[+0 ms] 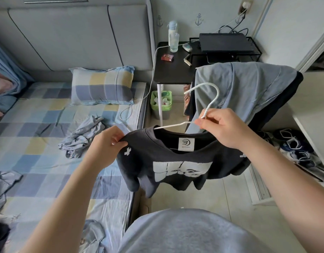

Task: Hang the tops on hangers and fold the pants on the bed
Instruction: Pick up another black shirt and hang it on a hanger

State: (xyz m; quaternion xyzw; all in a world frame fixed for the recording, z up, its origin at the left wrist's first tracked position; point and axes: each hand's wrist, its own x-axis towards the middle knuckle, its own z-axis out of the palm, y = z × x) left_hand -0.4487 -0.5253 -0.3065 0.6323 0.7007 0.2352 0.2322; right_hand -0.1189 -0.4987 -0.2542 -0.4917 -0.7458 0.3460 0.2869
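Now, step: I judge the black T-shirt [175, 161] is being seated on the white hanger [211, 99]
Right hand [221, 126]: pinching the hanger neck, below the hook
Left hand [108, 143]: pinching the shirt's shoulder, 9 o'clock from the collar
Axis: hanger bar runs 8-to-2 o'clock; shirt hangs toward 6 from my right grip, beside the bed [38, 114]
Nearer hand: left, for that shoulder

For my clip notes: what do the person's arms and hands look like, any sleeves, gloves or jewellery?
Both forearms are bare; no sleeve shows on them. The left hand and right hand wear no gloves, and no watch, ring or bracelet is visible. The person wears a light grey-blue top.
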